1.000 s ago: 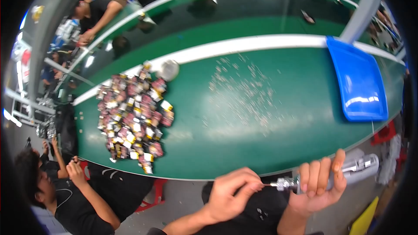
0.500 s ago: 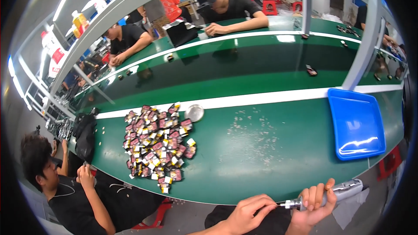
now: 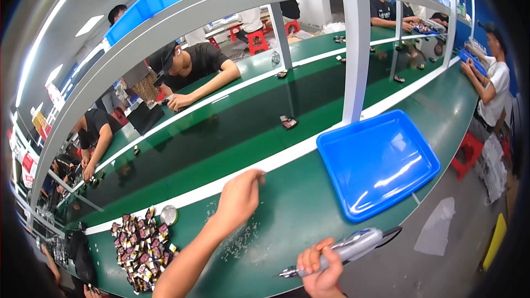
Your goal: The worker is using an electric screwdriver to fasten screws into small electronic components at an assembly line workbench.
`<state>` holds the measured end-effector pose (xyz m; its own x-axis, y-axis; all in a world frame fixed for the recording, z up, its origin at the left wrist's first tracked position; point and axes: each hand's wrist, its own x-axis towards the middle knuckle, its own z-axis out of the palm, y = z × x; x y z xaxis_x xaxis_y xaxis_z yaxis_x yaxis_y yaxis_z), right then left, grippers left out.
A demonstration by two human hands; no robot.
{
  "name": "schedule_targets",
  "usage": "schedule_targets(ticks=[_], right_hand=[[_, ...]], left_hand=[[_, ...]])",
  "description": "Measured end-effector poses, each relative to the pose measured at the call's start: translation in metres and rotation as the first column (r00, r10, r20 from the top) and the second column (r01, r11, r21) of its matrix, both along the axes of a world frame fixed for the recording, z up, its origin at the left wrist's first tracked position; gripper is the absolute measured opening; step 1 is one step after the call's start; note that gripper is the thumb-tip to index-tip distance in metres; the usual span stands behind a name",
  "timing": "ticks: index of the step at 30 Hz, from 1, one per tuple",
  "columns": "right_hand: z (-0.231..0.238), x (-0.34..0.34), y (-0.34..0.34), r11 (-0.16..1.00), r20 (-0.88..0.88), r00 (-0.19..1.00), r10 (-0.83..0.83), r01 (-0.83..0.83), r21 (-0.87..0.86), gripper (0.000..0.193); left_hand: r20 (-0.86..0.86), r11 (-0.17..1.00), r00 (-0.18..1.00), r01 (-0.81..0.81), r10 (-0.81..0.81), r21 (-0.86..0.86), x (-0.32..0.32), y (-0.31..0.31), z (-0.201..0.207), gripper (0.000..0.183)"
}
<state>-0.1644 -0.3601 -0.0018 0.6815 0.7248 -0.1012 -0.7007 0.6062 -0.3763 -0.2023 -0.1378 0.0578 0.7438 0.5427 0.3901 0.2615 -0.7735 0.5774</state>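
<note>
My right hand (image 3: 320, 267), near the table's front edge, is wrapped round a grey electric screwdriver (image 3: 353, 245). Its metal tip points left and a dark cable leaves its rear end. My left hand (image 3: 240, 198) is stretched out over the green table, close to the white strip along the conveyor. Its fingers bend away from me and are mostly hidden, so what they hold, if anything, does not show. Below that hand lie scattered small clear bits (image 3: 240, 243). A pile of small dark red and black parts with white and yellow tabs (image 3: 141, 248) sits to the left.
A blue plastic tray (image 3: 381, 209) stands to the right. A round metal dish (image 3: 169, 215) is beside the pile. One small part (image 3: 287, 122) lies on the dark green conveyor (image 3: 221, 138). A grey post (image 3: 355, 49) rises behind the tray. Co-workers sit across and at the far right.
My left hand has left the screwdriver's tip and reached forward over the table. The right hand keeps hold of the screwdriver. My view has turned to the right.
</note>
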Motion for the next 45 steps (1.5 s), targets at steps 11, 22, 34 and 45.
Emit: schedule_targets(ticks=[11,22,34,45], right_hand=[[0.0,-0.001,-0.002,0.975,-0.051,0.976,0.213,-0.208,0.075,0.009],[0.006,0.003,-0.005,0.976,-0.033,0.976,0.213,-0.212,0.042,0.013],[0.0,0.008,0.002,0.983,0.119,0.983,0.139,-0.151,0.101,0.011],[0.001,-0.014,-0.003,0.985,0.09,0.981,0.171,-0.173,0.022,0.011]], left_hand=[[-0.242,0.918,0.903,-0.286,0.354,0.276,0.165,0.1,-0.046,0.04],[-0.162,0.905,0.96,-0.147,0.227,0.4,0.172,0.113,-0.059,0.031],[-0.115,0.964,0.97,0.23,-0.216,0.133,-0.029,0.047,0.008,0.038],[-0.256,0.948,0.951,0.23,-0.171,0.22,-0.206,-0.129,-0.035,0.028]])
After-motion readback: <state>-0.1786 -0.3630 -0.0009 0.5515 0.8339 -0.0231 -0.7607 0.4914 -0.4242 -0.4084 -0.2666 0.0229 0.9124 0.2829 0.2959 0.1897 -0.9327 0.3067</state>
